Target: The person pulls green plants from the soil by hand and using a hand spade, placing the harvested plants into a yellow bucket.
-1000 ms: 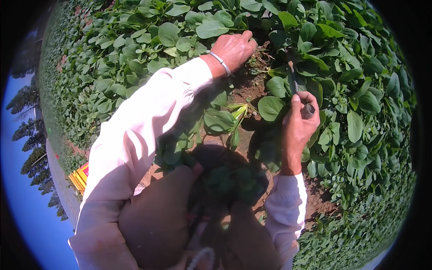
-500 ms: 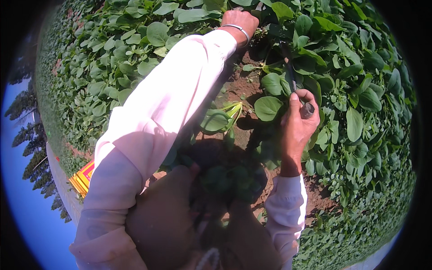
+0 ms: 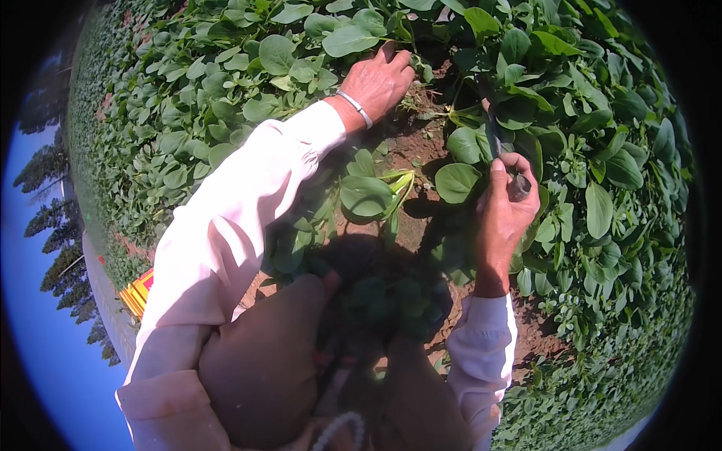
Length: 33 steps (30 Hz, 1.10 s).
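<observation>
My left hand point(image 3: 380, 83), with a pale band at its wrist, is low among the leafy green plants in the upper middle. Its fingers are curled, and small weeds and stems at the soil hide what they hold, if anything. My right hand point(image 3: 510, 207) is closed round the dark, round-ended handle of a knife point(image 3: 493, 131). The narrow blade points away from me, beside the leaves of a green plant point(image 3: 460, 144). Between my hands lies a leafy plant with pale stalks point(image 3: 402, 184), on reddish soil point(image 3: 410, 146).
Dense leafy greens point(image 3: 602, 173) spread on both sides and ahead. A yellow and red box point(image 3: 138, 293) stands at the left, by a paved path point(image 3: 109, 301) with trees beyond. My knees point(image 3: 263, 361) and shadow fill the near middle.
My left hand has drawn back a little toward me and to the left, its fingers now more in sight. My right hand still holds the knife in nearly the same place.
</observation>
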Tool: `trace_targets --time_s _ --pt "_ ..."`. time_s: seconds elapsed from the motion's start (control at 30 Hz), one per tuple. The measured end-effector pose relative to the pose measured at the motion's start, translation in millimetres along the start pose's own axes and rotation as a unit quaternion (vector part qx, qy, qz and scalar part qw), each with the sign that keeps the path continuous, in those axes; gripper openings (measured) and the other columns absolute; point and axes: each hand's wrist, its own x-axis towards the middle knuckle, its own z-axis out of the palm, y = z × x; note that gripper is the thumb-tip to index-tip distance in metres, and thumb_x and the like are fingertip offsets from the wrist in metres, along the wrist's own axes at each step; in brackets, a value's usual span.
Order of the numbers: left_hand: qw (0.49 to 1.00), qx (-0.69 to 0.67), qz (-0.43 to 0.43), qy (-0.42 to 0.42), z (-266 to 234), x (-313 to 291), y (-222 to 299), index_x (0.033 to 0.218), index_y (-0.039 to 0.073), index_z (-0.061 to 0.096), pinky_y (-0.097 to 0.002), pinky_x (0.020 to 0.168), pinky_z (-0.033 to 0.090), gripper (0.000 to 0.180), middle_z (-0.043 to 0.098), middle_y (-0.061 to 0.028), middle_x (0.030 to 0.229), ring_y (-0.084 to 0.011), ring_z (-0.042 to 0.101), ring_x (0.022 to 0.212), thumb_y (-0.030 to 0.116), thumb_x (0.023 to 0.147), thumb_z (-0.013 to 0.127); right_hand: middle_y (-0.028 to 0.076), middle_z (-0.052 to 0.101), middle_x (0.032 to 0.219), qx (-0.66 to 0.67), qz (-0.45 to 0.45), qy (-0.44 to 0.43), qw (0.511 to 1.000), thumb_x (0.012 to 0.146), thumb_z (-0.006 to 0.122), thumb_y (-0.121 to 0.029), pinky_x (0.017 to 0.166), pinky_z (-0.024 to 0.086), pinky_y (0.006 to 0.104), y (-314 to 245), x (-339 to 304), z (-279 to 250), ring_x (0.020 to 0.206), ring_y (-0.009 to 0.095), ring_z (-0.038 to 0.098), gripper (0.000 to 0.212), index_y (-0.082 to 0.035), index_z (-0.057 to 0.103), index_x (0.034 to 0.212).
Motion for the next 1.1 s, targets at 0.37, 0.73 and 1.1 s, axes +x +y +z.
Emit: trace_targets --time_s 0.37,0.73,1.1 --pt "0.986 -0.142 -0.084 -0.001 17.3 -5.5 -26.7 0.118 0.002 0.05 -0.0466 0.078 0.052 0.043 0.051 -0.0207 0.121 -0.0425 0.06 0.096 -0.003 0.075 0.056 0.01 0.059 0.061 -0.267 -0.119 -0.082 0.953 0.088 0.064 -0.006 0.054 0.045 0.0297 2.5 1.1 21.8 0.054 0.024 0.061 0.01 -0.01 0.06 0.096" --pt "0.958 -0.176 -0.223 -0.046 55.2 4.4 -52.9 0.118 0.005 0.052 -0.0464 0.08 0.051 0.038 0.064 -0.0222 0.103 -0.042 0.063 0.094 0.004 0.08 0.057 0.022 0.065 0.079 -0.294 -0.123 -0.157 0.935 0.073 0.06 0.002 0.065 0.049 0.0474 18.4 23.1 64.2 0.078 0.043 0.064 0.031 -0.008 0.057 0.103" --pt "0.857 -0.451 -0.132 -0.214 -5.0 -19.9 -60.8 0.12 0.01 0.061 -0.0393 0.084 0.048 0.03 0.067 -0.0147 0.104 -0.0323 0.063 0.098 0.021 0.092 0.054 0.014 0.065 0.073 -0.179 -0.091 -0.166 0.966 0.083 0.061 0.0 0.065 0.049 0.0311 24.1 44.0 64.5 0.063 0.021 0.06 0.015 -0.003 0.06 0.098"
